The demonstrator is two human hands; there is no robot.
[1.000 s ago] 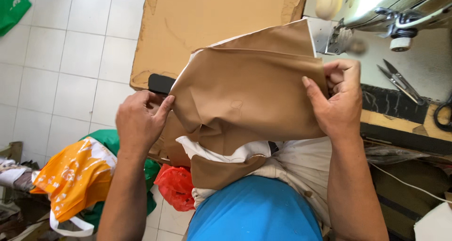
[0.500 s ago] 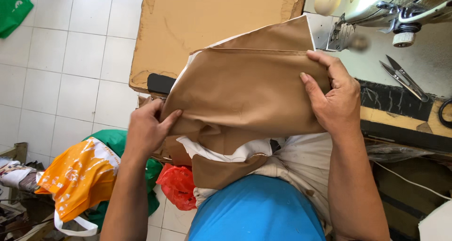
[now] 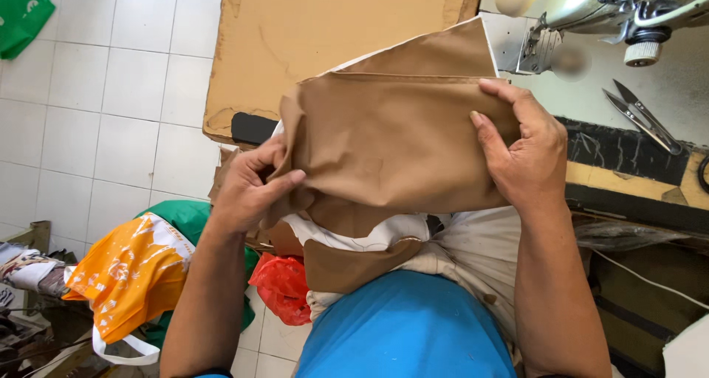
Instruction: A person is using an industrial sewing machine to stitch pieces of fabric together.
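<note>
A folded piece of tan-brown fabric (image 3: 391,145) with a white lining edge is held up in front of me over my lap. My left hand (image 3: 247,190) grips its lower left side, fingers curled around a fold. My right hand (image 3: 524,153) clasps the right edge, thumb on the front and fingers over the top. More brown and white cloth pieces (image 3: 354,249) hang below onto my lap.
A sewing machine (image 3: 605,16) stands on the table at upper right, with thread snips (image 3: 642,116) beside it. A large cardboard sheet (image 3: 295,38) leans behind the fabric. Orange (image 3: 133,271), green and red (image 3: 284,289) bags lie on the tiled floor at left.
The fabric has been shifted lower and folded further. My left hand slid down and inward along its left side; my right hand stayed on the right edge.
</note>
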